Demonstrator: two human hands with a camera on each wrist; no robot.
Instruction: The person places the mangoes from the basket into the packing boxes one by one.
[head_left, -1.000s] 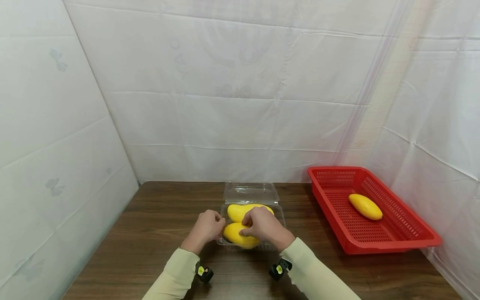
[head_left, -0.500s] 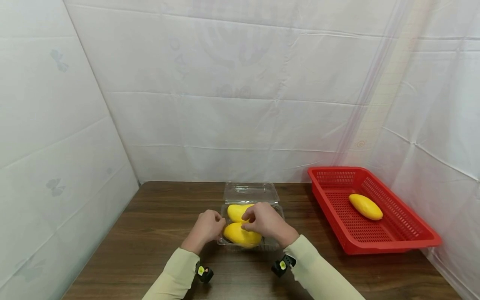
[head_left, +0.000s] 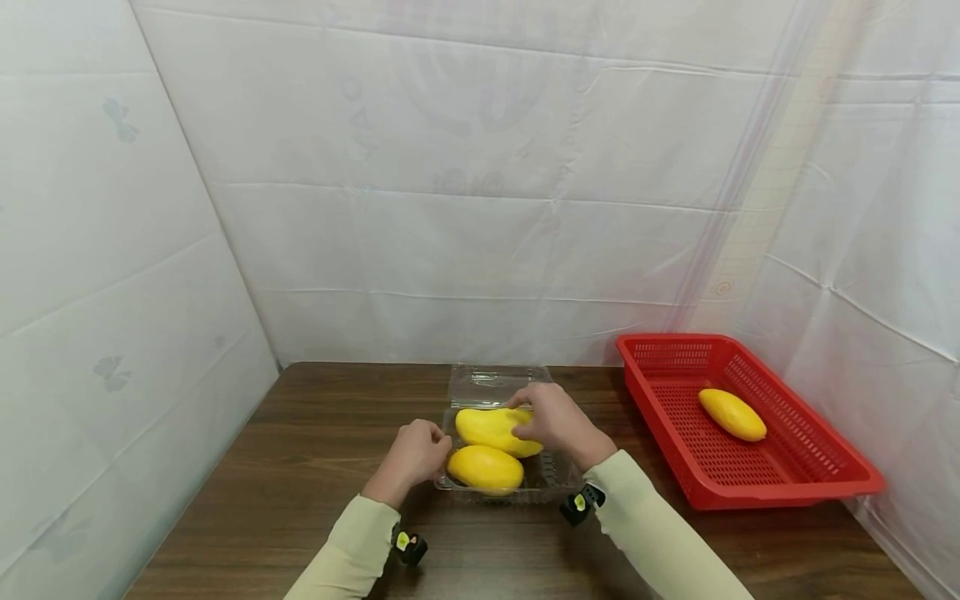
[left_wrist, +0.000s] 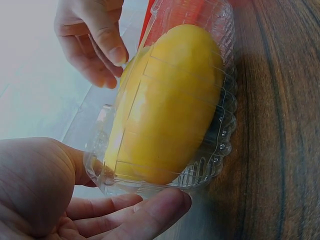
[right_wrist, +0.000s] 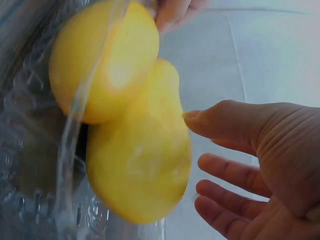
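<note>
The left hand has its grip on the left wall of the clear box, thumb on one side and fingers on the other. The right hand is just above the right end of the far mango, its grip wide, thumb and fingers apart and holding nothing; whether the thumb touches the skin I cannot tell. The near mango lies in the box against the far one. The lid is folded back on the tabletop. A third mango lies in the red basket at the right
</note>
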